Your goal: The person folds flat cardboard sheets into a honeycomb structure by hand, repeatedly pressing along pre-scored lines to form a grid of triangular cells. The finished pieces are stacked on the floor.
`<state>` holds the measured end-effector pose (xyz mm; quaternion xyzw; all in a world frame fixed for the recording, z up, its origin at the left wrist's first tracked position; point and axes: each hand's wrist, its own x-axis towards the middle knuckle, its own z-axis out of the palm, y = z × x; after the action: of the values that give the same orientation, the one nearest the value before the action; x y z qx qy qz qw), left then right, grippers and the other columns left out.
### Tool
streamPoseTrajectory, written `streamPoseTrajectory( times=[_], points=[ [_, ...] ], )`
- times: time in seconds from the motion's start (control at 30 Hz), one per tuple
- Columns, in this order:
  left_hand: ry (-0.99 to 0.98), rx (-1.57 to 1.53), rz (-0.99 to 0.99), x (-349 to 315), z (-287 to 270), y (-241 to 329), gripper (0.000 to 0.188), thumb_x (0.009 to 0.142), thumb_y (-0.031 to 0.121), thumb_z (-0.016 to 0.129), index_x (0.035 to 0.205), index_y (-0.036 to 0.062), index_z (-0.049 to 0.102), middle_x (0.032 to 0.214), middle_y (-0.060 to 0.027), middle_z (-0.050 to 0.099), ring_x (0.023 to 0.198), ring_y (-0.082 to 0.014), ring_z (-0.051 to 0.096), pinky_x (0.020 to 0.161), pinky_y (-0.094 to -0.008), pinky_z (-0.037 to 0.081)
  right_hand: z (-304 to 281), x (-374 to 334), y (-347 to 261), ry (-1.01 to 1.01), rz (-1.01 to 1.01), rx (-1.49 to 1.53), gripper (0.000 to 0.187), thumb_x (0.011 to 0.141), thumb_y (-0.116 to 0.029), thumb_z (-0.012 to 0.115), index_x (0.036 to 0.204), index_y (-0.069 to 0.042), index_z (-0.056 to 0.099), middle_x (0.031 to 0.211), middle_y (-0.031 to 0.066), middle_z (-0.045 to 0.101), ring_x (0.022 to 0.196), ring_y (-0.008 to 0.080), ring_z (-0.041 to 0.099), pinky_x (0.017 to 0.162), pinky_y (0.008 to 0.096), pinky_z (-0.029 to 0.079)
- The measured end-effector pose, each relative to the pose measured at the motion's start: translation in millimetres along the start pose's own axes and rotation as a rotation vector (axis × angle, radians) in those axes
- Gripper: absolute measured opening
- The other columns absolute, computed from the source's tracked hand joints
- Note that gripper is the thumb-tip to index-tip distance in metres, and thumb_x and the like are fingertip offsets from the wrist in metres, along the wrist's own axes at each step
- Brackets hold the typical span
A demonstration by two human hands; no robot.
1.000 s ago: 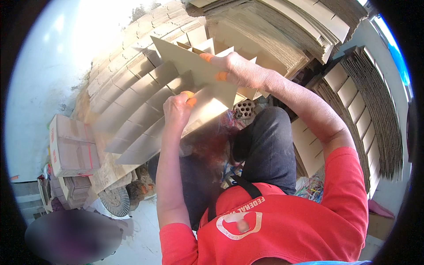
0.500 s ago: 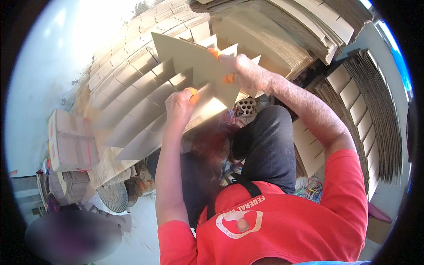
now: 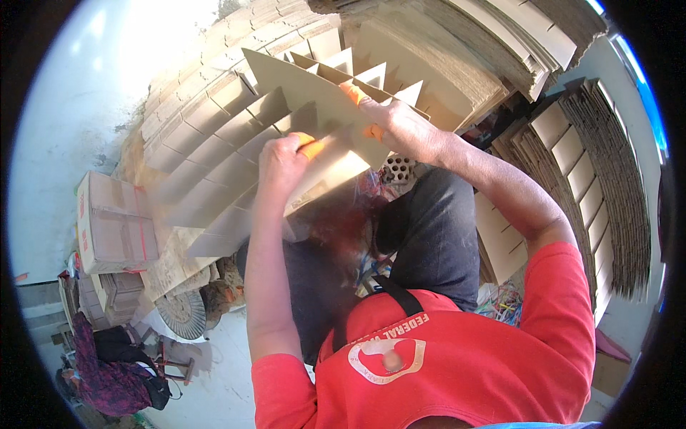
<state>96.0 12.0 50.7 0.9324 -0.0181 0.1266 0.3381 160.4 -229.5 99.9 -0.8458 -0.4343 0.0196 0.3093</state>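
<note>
A grid of interlocked cardboard dividers (image 3: 232,132) stands on the boards before me. My right hand (image 3: 404,129) grips the right end of a large upright cardboard divider (image 3: 296,82), its orange-covered fingertips on either side. Closer to me, my left hand (image 3: 282,164) is closed, with orange-covered fingertips pinched at a divider edge in the grid. The exact edge between the left fingers is partly hidden. Behind the large divider, crossing strips form open cells.
Stacks of slotted cardboard sheets stand at the far right (image 3: 429,64) and right (image 3: 600,171). A taped carton (image 3: 118,223) sits at the left, near a round ribbed disc (image 3: 181,313). A person (image 3: 107,372) is at the lower left. A perforated block (image 3: 399,170) lies beyond my knee.
My left hand has shifted slightly left and up. My right hand has moved a little right and down, and more crossing strips show behind the large divider.
</note>
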Motion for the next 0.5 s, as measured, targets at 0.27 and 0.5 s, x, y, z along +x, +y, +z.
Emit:
streamPoseTrajectory(
  times=[0.27,0.5],
  points=[
    [0.089,0.219,0.083,61.8,-22.6,-24.5,0.027,0.079,0.016,0.074,0.103,0.0029,0.07,0.098,-0.0193,0.069,0.091,-0.0345,0.065,0.079,-0.042,0.051,-4.0,-5.9,-9.2,-0.018,0.048,-0.023,0.026,0.08,0.003,0.057,0.106,0.002,0.052,0.076,0.0182,0.064,0.076,0.0333,0.068,0.067,0.0395,0.055],
    [-0.076,0.139,0.239,68.1,-17.2,-35.4,0.019,0.077,-0.001,0.065,0.094,0.0017,0.072,0.082,-0.0204,0.068,0.073,-0.0294,0.067,0.069,-0.0381,0.051,2.6,-6.6,1.9,-0.015,-0.028,-0.044,0.03,0.081,0.002,0.056,0.111,0.002,0.052,0.076,0.0193,0.065,0.076,0.0345,0.068,0.066,0.0412,0.054]
  ],
)
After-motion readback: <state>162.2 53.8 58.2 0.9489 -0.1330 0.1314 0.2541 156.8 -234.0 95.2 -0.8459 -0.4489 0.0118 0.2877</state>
